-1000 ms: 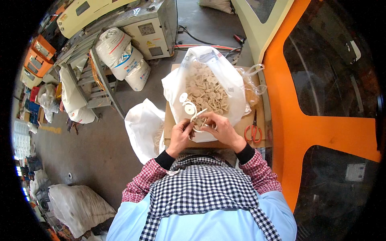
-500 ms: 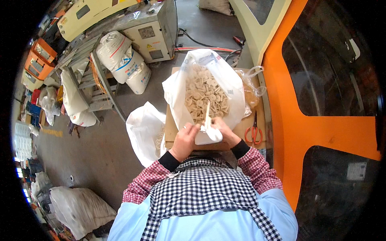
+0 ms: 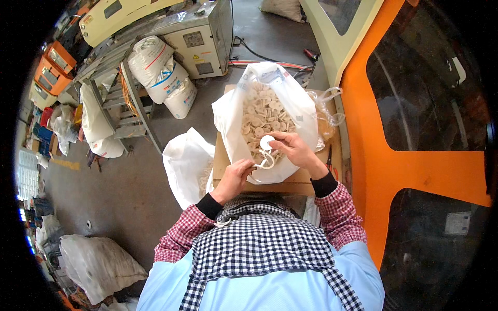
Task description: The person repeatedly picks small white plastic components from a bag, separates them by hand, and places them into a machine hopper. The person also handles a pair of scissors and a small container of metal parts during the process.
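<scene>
A white plastic bag (image 3: 305, 111) stands in front of me, its mouth spread wide around a heap of cream disc-shaped plastic pieces with stems (image 3: 262, 110). Over its near edge, my right hand (image 3: 298, 151) pinches a small round white disc (image 3: 266, 142) between thumb and fingers. My left hand (image 3: 236, 178), lower and to the left, is closed on one end of a thin curved cream plastic strip (image 3: 269, 166). The strip bends up toward the disc; whether the two are joined I cannot tell.
Cardboard (image 3: 222, 165) lies under the bag. Red-handled scissors (image 3: 333, 167) sit beside my right wrist. A second white bag (image 3: 181, 163) with cream strips stands at left. An orange machine (image 3: 363, 176) borders the right; a metal stepladder (image 3: 136, 109) stands far left.
My right hand has moved up and right, away from the left, and now shows the disc face-on. The strip now curves between the hands. The right forearm now partly covers the scissors.
</scene>
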A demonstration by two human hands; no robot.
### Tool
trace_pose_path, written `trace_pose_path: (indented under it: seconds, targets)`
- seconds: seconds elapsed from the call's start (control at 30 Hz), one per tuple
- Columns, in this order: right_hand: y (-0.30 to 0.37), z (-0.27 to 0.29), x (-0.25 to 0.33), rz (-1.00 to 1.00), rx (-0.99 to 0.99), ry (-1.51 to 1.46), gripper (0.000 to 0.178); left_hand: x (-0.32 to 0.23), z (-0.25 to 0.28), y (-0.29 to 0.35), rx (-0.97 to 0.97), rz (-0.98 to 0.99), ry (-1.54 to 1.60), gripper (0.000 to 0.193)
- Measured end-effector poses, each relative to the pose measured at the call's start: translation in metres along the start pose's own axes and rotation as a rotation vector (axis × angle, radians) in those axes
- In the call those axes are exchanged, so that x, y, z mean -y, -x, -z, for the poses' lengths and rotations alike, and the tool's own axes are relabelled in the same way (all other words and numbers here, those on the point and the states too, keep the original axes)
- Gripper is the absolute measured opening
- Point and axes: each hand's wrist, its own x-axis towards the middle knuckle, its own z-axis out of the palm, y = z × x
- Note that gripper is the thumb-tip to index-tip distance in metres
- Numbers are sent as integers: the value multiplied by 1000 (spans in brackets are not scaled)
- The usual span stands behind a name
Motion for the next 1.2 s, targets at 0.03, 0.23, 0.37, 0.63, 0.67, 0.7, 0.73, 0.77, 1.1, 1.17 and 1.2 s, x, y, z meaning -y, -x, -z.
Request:
trace_pose_path:
  seconds: [0.03,0.23,0.37,0.63,0.67,0.7,0.73,0.77,1.1,1.17,1.2]
  targets:
    - [4,-1,6,-2,-31,76,29,1,0,2,7,7,-11,15]
    - [17,-14,21,144,-230,375,36,5,0,4,-200,-64,-298,23]
    - [18,-40,24,469,-273,616,44,-2,-7,8,-349,222,-88,24]
    - [36,-53,14,668,-354,757,28,10,-13,16,-127,639,1395,26]
    - [33,-52,5,721,-448,722,17,6,-10,16,-156,620,1264,26]
    - [32,-53,4,520,-461,588,17,-2,-4,14,-182,601,1129,26]
    - [30,-56,4,319,-467,454,19,-13,4,11,-196,538,886,18]
    - [28,-57,4,120,-469,318,22,-11,6,13,-235,261,499,17]
    - [-17,-24,-74,-238,-399,752,31,-23,1,5,-399,128,64,8]
    - [-5,-33,-25,-110,-373,565,35,-14,1,3,-392,330,334,15]
    - [4,-33,-16,-105,-131,416,34,-15,2,4,-353,355,350,15]
